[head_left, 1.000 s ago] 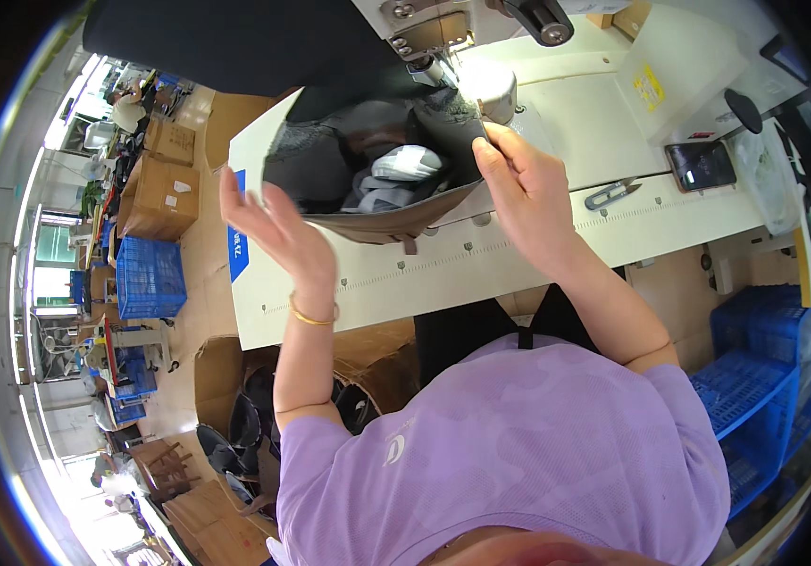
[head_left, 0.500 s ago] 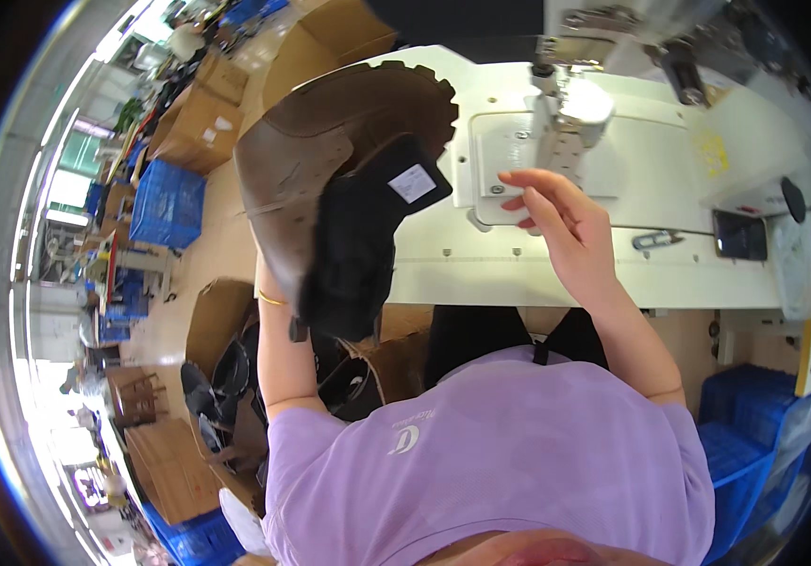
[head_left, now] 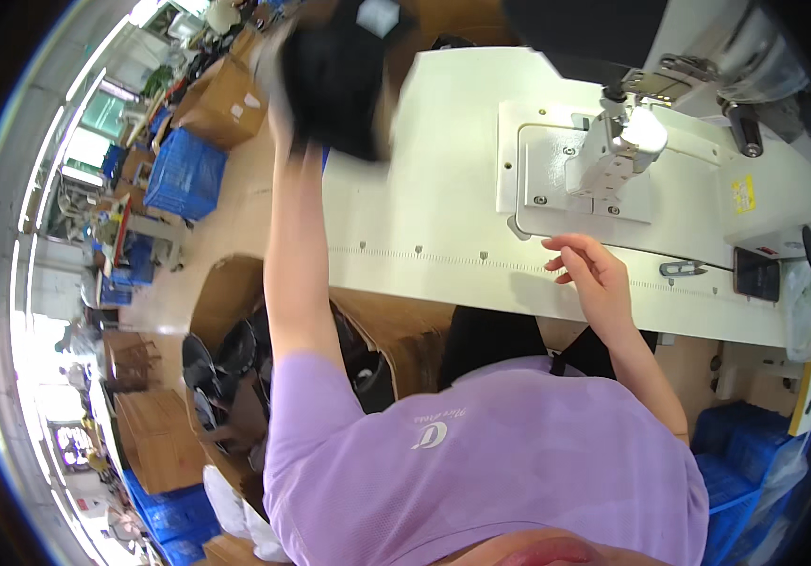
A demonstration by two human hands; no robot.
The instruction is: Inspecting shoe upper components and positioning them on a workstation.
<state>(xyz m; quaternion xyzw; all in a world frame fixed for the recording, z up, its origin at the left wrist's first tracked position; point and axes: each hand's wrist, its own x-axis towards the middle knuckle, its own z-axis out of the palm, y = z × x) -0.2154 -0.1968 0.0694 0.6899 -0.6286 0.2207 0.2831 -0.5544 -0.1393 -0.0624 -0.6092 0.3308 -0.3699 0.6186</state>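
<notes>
At the far left end of the table, my left arm reaches out with a boot upper (head_left: 337, 85). It is smeared by motion; its black lining and a white label (head_left: 379, 16) face me. My left hand (head_left: 279, 108) is mostly hidden behind the upper, closed on it. Over the table's near edge hovers my right hand (head_left: 596, 280), fingers loosely bent and apart, with nothing in them. It is nearest to the white sewing machine (head_left: 613, 156) and its metal plate (head_left: 547, 179).
A pair of thread snips (head_left: 682, 269) and a dark phone (head_left: 756, 274) lie on the white table (head_left: 405, 208) at right. Below left stands a carton (head_left: 221, 292) of dark pieces. A blue crate (head_left: 186, 174) and a cardboard box (head_left: 221, 104) stand farther left.
My left hand has carried the boot upper away from me, toward the far left, and its brown side has turned mostly out of sight. My right hand has drawn back from the machine plate.
</notes>
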